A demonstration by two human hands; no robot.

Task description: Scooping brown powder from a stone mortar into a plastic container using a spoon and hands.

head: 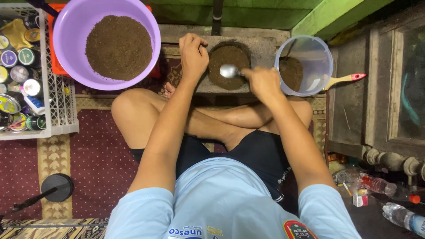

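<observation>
Person sat cross-legged on a dark red patterned carpet (95,159), seen from above. Right hand (264,82) was curled tight around the handle of a metal spoon (229,71), fingers fully wrapped, bowl of the spoon pointing left. The spoon bowl hung at the right edge of a round mound of brown powder (228,59) sitting in a dip in a grey stone block (265,44); whether it touched the powder, can't tell. Left hand (193,53) was closed into a loose fist, fingers folded in, resting on the block just left of the mound. What it had hold of, if anything, could not be seen.

Just right of the right hand stood a clear plastic tub (305,64) with some brown powder at its bottom. A paintbrush (343,79) with a pale wooden handle and red tip stuck out from behind the tub toward the right. Upper left, well apart from both hands, sat a big purple basin (146,26) holding a wide heap of the same brown powder. Far left, a white plastic crate (62,106) was packed with small round tins. A black round stand base (57,186) lay on the carpet lower left. Plastic bottles (400,217) lay at lower right on the dark floor.
</observation>
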